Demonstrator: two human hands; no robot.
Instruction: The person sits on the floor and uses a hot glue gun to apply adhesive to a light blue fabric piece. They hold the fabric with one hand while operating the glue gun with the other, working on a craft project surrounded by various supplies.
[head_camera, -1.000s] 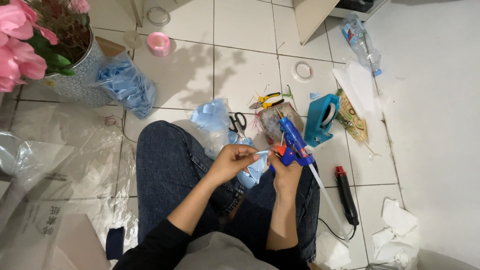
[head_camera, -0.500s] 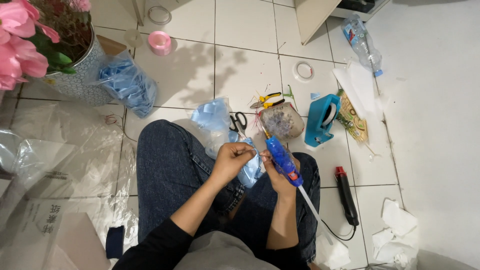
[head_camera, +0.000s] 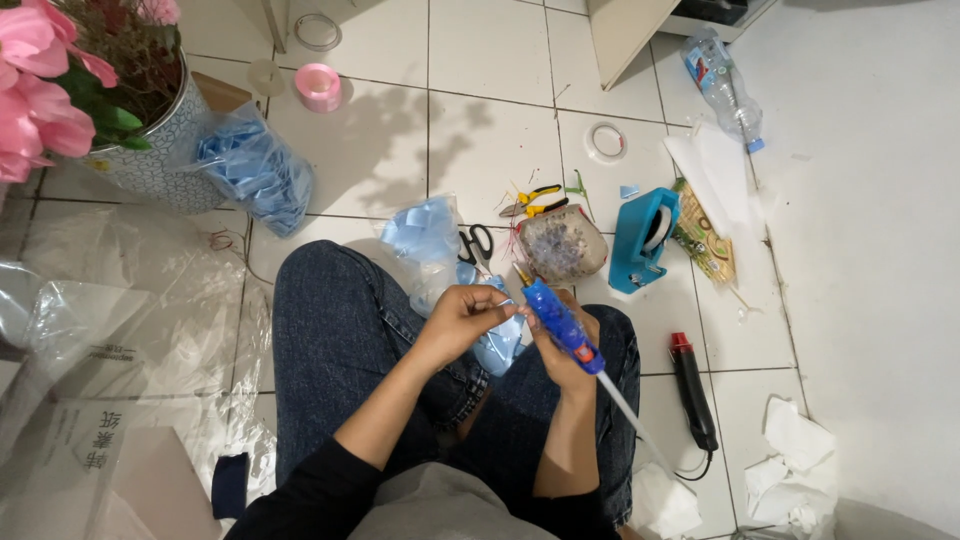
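Clear plastic bag (head_camera: 258, 170) stuffed with blue ribbon pieces, on floor tiles beside patterned flower pot. Smaller clear bag (head_camera: 425, 235), pale blue contents, at knee. Flat printed packet (head_camera: 705, 235), green-yellow, right of blue tape dispenser. Plastic bottle (head_camera: 722, 85), blue-red label, lying upper right. Clear printed wrapping sheet (head_camera: 110, 360), lower left.

Person sits on white tile floor (head_camera: 480, 140), legs in jeans. Right hand (head_camera: 556, 352) holds blue glue gun (head_camera: 560, 322), nozzle twd left hand (head_camera: 462, 318), which pinches small pale blue piece (head_camera: 505, 303), fingers closed. Scissors (head_camera: 476, 243) & pliers (head_camera: 532, 200) just ahead of knees. Blue tape dispenser (head_camera: 640, 240) to right. Pink flower pot (head_camera: 130, 130) at floor's far-left corner.
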